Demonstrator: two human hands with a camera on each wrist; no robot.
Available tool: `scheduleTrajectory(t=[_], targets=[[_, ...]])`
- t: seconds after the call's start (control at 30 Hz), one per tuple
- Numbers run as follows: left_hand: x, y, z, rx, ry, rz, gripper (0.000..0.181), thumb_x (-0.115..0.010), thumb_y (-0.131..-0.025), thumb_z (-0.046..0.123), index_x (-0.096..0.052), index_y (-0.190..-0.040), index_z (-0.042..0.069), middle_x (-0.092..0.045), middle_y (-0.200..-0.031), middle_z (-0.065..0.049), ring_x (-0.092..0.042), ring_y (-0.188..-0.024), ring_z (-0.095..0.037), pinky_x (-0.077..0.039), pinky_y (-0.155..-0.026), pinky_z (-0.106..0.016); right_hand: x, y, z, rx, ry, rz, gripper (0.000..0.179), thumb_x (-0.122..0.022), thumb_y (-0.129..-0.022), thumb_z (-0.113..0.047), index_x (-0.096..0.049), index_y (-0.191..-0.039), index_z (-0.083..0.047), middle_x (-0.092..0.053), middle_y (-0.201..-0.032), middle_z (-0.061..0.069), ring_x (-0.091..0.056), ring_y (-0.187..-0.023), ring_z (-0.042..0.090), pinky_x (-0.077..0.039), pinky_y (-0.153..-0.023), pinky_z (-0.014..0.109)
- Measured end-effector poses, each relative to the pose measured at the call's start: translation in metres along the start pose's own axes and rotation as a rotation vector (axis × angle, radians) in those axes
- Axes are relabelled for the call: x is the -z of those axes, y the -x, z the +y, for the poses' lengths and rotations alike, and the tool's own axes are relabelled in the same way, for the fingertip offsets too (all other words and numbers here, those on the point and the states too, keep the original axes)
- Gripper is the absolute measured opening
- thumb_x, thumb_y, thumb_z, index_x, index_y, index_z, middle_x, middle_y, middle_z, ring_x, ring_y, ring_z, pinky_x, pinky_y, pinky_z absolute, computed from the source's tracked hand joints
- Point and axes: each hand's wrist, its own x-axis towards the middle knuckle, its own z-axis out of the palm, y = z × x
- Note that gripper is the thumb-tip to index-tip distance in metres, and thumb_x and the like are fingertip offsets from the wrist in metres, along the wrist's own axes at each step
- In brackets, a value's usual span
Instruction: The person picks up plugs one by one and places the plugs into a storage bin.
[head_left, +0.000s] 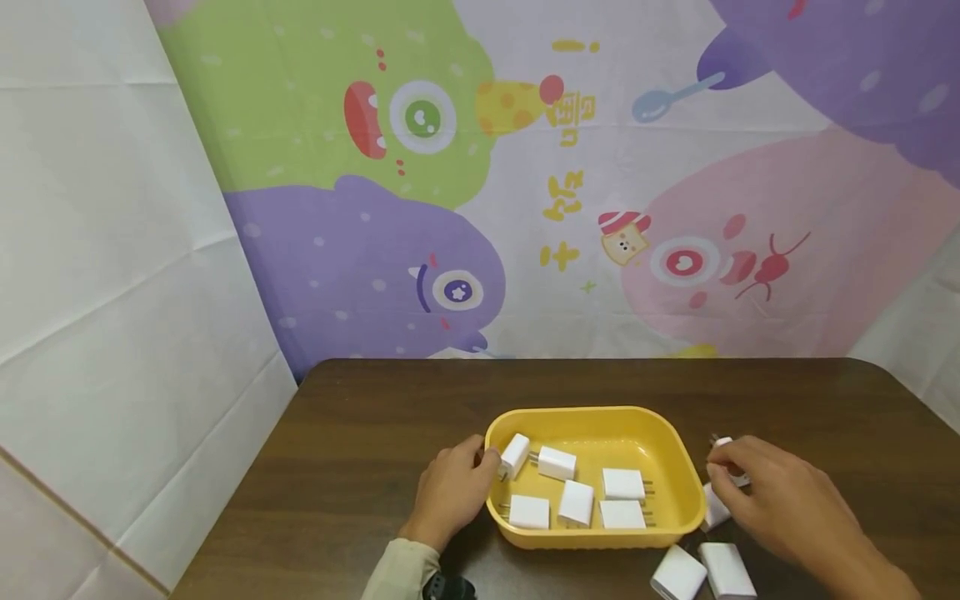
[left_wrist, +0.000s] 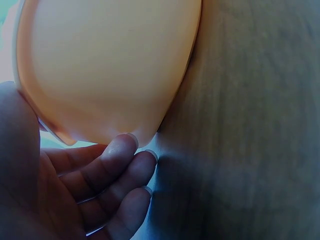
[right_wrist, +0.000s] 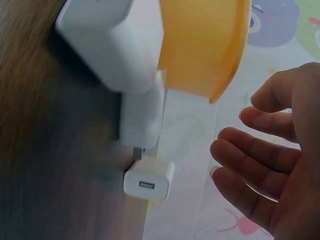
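A yellow plastic basket holds several white plug-in chargers, most lying on their sides with metal prongs showing. My left hand grips the basket's left end, thumb at the rim and the other fingers curled against the outer wall. Just right of the basket, my right hand hovers over loose chargers. In the right wrist view its fingers are loosely bent with nothing between them. A small charger with a USB slot stands nearest to that hand, beyond two other white chargers.
Two more chargers, a squarish one and a longer one, lie by the basket's front right corner. All stand on a dark wooden table. Behind it hangs a cartoon-printed cloth; a white panel rises on the left.
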Motion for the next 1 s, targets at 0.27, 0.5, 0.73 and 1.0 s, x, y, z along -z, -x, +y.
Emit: scheduleTrajectory(t=[0.27,0.5,0.73,1.0], targets=[[-0.001,0.001,0.001,0.011,0.012,-0.009,0.027,-0.05,-0.1,0.036,-0.053,-0.079,0.019,-0.048,-0.065,0.001,-0.047,-0.059,-0.016,-0.035,-0.057,-0.035,0.0,0.001,0.011,-0.075,-0.002,-0.081,0.011,-0.076,-0.081,-0.018,-0.072,-0.091,-0.02,-0.066,-0.086,-0.01,-0.061,-0.071,0.012,-0.05,-0.059,0.042],[0.001,0.001,0.002,0.014,0.019,-0.016,0.027,-0.05,-0.1,0.036,-0.054,-0.079,0.019,-0.047,-0.065,0.001,-0.047,-0.059,-0.017,-0.034,-0.057,-0.035,-0.001,-0.003,0.018,-0.132,-0.017,-0.149,0.006,-0.075,-0.086,-0.02,-0.071,-0.09,-0.019,-0.068,-0.089,-0.005,-0.063,-0.074,0.017,-0.05,-0.062,0.048],[0.001,0.0,0.001,0.001,0.007,-0.009,0.027,-0.049,-0.1,0.037,-0.053,-0.079,0.02,-0.047,-0.065,0.001,-0.047,-0.06,-0.016,-0.035,-0.057,-0.035,-0.004,-0.005,0.023,-0.165,-0.023,-0.155,0.006,-0.075,-0.085,-0.021,-0.07,-0.089,-0.019,-0.068,-0.089,-0.002,-0.065,-0.076,0.02,-0.051,-0.064,0.052],[0.001,0.0,0.001,0.002,0.017,-0.008,0.027,-0.049,-0.099,0.036,-0.054,-0.079,0.02,-0.047,-0.064,0.002,-0.047,-0.059,-0.016,-0.035,-0.057,-0.035,-0.006,-0.007,0.027,-0.206,-0.005,-0.228,0.011,-0.074,-0.087,-0.023,-0.07,-0.091,-0.015,-0.066,-0.088,-0.001,-0.059,-0.073,0.019,-0.05,-0.065,0.052]])
